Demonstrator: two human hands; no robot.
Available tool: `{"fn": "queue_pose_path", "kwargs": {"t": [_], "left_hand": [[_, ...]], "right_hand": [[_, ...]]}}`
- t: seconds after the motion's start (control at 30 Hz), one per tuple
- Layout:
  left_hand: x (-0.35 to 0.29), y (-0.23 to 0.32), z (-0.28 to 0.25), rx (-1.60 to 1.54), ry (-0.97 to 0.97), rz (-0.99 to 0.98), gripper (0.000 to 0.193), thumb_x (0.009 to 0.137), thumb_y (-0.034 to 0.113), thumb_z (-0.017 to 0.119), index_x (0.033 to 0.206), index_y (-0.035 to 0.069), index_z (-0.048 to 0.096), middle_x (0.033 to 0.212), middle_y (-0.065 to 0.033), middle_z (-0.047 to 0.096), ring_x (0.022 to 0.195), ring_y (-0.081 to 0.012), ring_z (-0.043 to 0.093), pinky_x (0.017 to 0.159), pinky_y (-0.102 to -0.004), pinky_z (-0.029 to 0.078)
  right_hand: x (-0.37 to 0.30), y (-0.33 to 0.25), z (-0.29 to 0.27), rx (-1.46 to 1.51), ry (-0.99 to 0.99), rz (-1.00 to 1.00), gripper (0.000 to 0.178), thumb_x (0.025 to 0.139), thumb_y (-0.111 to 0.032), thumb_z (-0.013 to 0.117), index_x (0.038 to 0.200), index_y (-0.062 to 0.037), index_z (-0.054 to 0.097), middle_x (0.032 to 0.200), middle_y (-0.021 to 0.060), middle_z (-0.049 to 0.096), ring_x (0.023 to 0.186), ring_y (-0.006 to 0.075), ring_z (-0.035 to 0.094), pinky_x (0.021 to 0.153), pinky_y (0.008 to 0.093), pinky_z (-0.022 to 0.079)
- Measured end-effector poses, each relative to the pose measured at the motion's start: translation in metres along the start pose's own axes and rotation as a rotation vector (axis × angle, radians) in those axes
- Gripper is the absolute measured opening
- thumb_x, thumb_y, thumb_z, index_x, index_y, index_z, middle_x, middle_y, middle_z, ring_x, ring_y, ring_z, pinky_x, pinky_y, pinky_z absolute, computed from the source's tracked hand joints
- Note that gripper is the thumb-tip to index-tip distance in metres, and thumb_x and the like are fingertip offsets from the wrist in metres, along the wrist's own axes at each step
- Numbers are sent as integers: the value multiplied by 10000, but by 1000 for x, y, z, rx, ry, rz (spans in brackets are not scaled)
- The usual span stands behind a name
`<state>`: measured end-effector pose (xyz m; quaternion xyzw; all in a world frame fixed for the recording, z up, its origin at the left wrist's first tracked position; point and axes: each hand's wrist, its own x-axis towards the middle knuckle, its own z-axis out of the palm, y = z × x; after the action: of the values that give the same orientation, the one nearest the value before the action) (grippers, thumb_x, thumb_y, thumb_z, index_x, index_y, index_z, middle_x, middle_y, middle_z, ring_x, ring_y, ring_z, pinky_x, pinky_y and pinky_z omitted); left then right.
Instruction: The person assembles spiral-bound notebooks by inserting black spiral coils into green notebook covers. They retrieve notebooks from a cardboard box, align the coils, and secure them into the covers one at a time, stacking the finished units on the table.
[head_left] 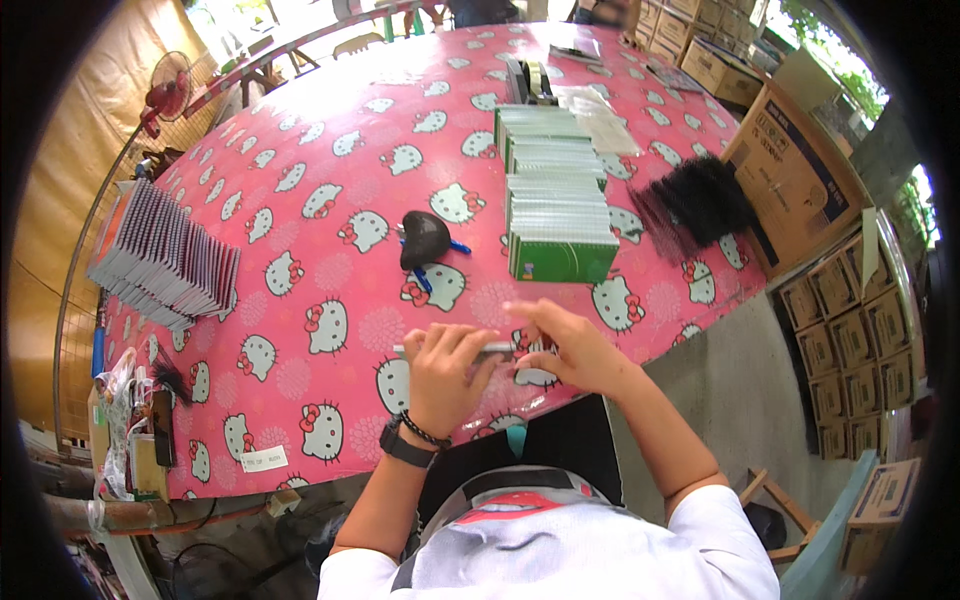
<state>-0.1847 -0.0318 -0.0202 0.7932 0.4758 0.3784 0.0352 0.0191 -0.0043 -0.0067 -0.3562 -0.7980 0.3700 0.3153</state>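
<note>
Thin obj point(497, 347) in L grip point(445, 368), ends out

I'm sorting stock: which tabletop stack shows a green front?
The green stack beyond the right hand; the far-left stack shows white and dark edges.

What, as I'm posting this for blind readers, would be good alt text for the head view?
A person's left hand holds a thin flat item above a pink, cat-patterned table, with the right hand, thumb and index finger apart, near the item's right end. Green-covered booklets are lined up beyond; stacked notebooks sit at left.
</note>
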Motion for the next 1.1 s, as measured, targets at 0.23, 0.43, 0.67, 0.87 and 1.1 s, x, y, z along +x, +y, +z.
{"fn": "queue_pose_path", "kwargs": {"t": [0.23,0.43,0.67,0.87,1.1], "left_hand": [[-5,4,5,-14,-94,92,206,772,234,681,954,155,626,894,2,611,867,-192,558,803,-394,315],[7,8,-1,-54,-96,79,174,778,254,679,914,148,656,913,0,629,863,-190,566,812,-389,303],[7,6,5,0,-159,121,177,803,270,660,937,158,636,925,10,619,878,-183,565,857,-414,307],[-6,-13,4,21,-188,134,281,783,333,685,988,152,622,977,8,633,914,-181,572,881,-408,294],[4,-4,5,-127,-142,164,208,785,281,686,930,143,632,978,15,631,908,-170,573,918,-409,285]], "right_hand": [[30,10,-23,-111,-200,-82,341,887,-98,581,1222,-43,547,869,126,648,717,256,623,689,334,497],[154,42,12,-656,29,-379,465,768,-91,640,1221,-67,538,1184,149,574,1021,298,598,859,419,486],[184,56,30,-711,16,-267,504,785,-117,613,1272,-132,488,1040,203,613,954,307,623,830,401,502],[79,-7,-29,123,268,54,491,835,-9,503,1308,-105,414,940,107,622,797,200,644,702,373,518],[-61,61,-26,-443,492,392,501,742,-95,620,1219,-99,468,974,161,592,867,320,606,785,403,494]]}}
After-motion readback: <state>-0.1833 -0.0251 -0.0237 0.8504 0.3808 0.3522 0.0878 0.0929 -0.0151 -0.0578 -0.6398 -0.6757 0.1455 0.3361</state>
